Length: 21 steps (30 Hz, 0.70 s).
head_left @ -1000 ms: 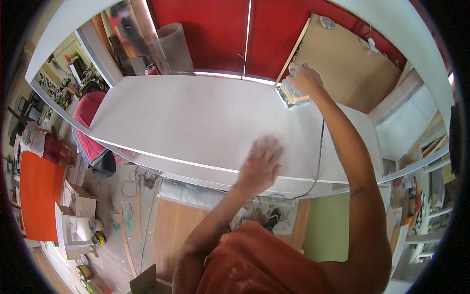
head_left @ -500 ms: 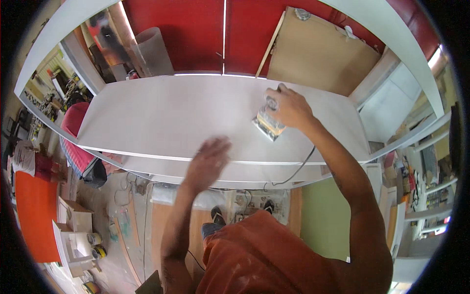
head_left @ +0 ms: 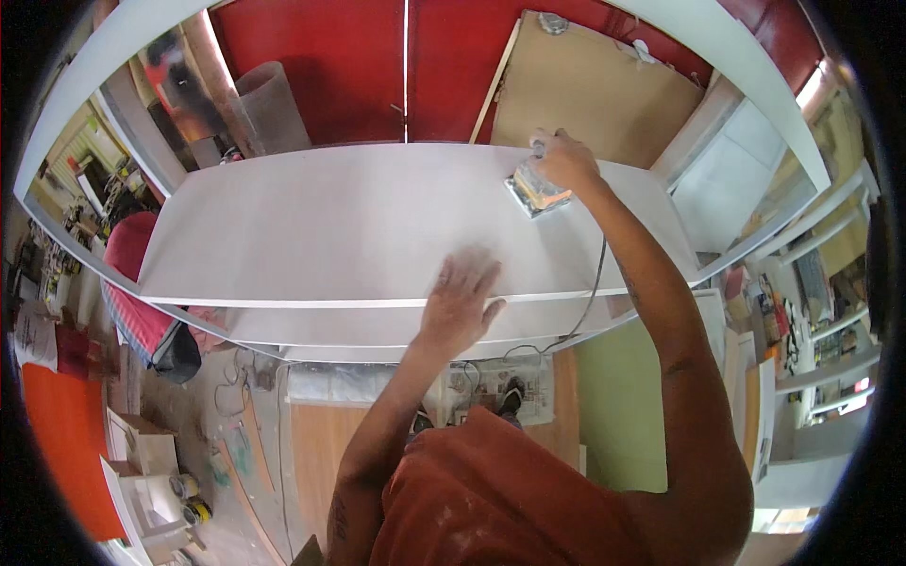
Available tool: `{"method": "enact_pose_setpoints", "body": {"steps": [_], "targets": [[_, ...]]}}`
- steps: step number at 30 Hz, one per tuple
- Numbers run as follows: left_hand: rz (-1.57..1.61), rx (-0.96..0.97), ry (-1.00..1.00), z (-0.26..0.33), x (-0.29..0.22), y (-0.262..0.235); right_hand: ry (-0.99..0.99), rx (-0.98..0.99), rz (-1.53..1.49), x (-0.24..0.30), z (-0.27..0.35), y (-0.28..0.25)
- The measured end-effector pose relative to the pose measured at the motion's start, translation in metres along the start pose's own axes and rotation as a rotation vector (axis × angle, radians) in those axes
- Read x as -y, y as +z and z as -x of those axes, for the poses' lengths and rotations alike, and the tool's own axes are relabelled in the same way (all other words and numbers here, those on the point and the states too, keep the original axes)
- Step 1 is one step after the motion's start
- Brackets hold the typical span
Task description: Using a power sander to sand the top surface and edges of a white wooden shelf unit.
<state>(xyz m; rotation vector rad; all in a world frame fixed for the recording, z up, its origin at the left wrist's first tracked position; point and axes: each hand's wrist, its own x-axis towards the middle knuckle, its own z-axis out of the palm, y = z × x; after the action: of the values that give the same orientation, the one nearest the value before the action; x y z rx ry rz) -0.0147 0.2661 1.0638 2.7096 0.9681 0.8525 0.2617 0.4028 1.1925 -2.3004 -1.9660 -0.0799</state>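
The right hand (head_left: 566, 160) is clamped over the top of a small square power sander (head_left: 536, 189), pressing it onto a long white panel (head_left: 311, 226) at about 1 o'clock from the panel's middle, close to its far edge. The left hand (head_left: 460, 307) lies flat with fingers spread on the panel's near edge at about 5 o'clock, holding nothing and seeming to steady the board.

The sander's black cord (head_left: 596, 283) runs from the tool down past the right forearm, crosses the panel's near edge at about 4 o'clock and drops toward the floor. That looks like the first risk: if the tool sweeps toward 6 o'clock, the cord could snag on the edge or slip under the pad and get chewed. A brown board (head_left: 595, 94) leans behind the panel at 12 o'clock, so a push too far could bump it. With the arm stretched this far, pressure may tip onto 1 corner of the pad and gouge the white coat. The spread left fingers also lie in the sander's path should it come back along the near edge. The floor below is cluttered with paint tins (head_left: 189, 500) at 7 o'clock, a tripping hazard.
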Motion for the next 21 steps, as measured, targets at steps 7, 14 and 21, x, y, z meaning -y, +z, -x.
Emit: {"method": "enact_pose_setpoints", "body": {"steps": [7, 14, 21], "targets": [[0.07, 0.097, -0.107, -0.01, 0.019, -0.012, -0.227, 0.059, -0.06, 0.007, 0.082, -0.013], [-0.25, 0.089, -0.245, -0.055, -0.021, 0.033, -0.174, 0.004, -0.05, -0.04, 0.02, -0.007], [-0.047, 0.148, -0.053, -0.1, -0.11, 0.071, -0.126, 0.032, -0.166, -0.061, -0.065, -0.001]]}}
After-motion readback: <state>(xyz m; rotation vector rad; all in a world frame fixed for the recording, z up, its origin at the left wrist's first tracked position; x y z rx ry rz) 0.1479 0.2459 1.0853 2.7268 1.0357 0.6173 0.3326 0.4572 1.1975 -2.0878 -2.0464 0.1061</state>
